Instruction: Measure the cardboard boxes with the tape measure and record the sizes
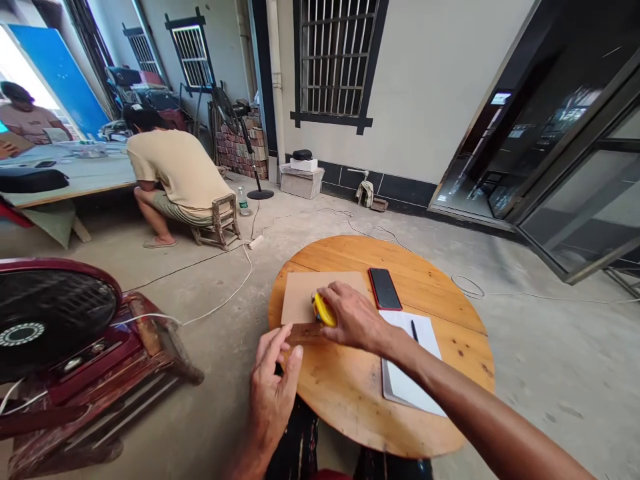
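Note:
My right hand (350, 315) is closed over a yellow tape measure (323, 311), which rests at the near edge of a flat brown board (305, 293) on a round wooden table (350, 393). My left hand (273, 380) hovers at the table's left edge, with thumb and fingers pinched near a dark wooden strip (307, 331) that lies along the board's near edge. Whether the fingers grip the strip is unclear.
A red-cased phone (385, 288) lies behind my right hand. A white notepad (407, 367) with a pen (415, 330) sits under my right forearm. A dark red fan (55, 320) stands left. A person (175, 177) sits on a stool by a long table. Cables cross the concrete floor.

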`<state>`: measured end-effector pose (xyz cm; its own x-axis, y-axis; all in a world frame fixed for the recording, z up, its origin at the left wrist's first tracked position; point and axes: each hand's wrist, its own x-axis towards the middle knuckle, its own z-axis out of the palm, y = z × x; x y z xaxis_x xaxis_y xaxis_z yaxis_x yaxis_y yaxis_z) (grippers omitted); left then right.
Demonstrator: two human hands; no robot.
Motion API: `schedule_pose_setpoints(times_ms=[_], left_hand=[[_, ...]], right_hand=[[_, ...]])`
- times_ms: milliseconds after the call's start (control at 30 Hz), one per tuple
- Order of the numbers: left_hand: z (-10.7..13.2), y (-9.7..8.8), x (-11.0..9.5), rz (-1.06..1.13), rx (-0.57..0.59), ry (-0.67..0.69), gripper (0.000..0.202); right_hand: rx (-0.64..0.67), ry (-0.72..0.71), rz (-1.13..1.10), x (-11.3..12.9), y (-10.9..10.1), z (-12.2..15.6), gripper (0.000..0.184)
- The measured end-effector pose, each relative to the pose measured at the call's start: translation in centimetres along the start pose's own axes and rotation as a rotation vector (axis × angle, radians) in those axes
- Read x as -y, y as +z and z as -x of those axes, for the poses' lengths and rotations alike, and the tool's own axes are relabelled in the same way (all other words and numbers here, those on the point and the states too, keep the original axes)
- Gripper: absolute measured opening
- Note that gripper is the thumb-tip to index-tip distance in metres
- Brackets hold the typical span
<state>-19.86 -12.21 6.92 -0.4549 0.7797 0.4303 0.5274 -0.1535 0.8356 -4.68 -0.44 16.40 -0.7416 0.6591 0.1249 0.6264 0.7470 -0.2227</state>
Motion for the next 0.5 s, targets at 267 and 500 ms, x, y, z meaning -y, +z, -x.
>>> schedule_pose_setpoints(times_ms=[267, 500], left_hand=[[-0.1, 2.1, 4.3, -0.064, -0.044, -0.096, 0.061], [-0.7, 4.3, 6.1, -0.008, 0.049, -0.224, 0.072]], right_hand=[[-0.023, 0.063, -0.035, -3.6, 1.1, -3.2, 0.067], [-0.196, 0.446, -0.271, -5.9, 1.6, 3.2, 0.049]])
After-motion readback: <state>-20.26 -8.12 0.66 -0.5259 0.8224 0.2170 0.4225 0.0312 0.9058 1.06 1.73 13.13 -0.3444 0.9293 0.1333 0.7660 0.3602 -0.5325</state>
